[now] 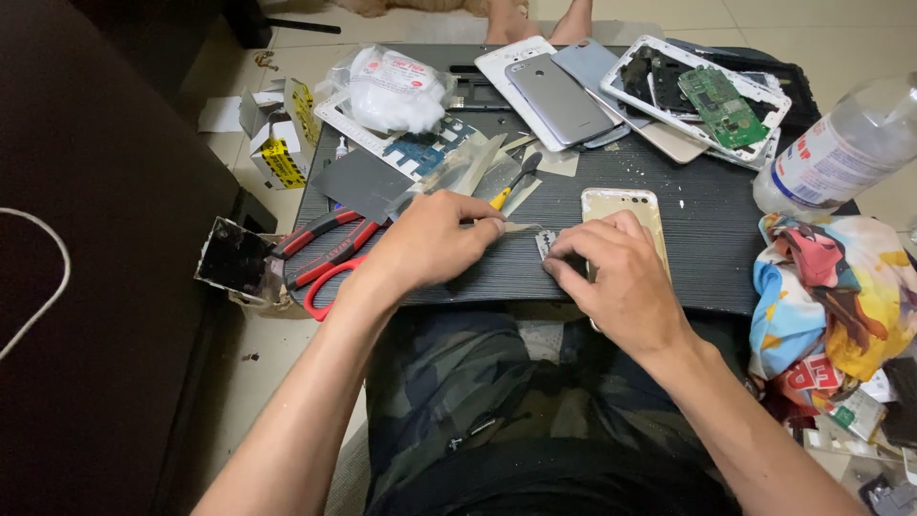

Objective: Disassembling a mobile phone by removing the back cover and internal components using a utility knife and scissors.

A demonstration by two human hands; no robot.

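- Left hand (pixel 435 239): pinched on a thin blade (pixel 521 227), mid-counter (pixel 707 248).
- Right hand (pixel 611 272): pressed flat on gold phone (pixel 621 205), fingertips gripping a small part (pixel 545 243).
- Pliers (pixel 320 250) at 9 o'clock of left hand.
- Bottle (pixel 841 148) at 2 o'clock.

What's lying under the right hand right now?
Under the right hand lies a gold phone back; its top end shows. A small strip sits at the fingertips. The phone's lower part is covered.

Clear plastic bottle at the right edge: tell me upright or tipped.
Tipped. The clear plastic bottle lies on its side, partly on the black table.
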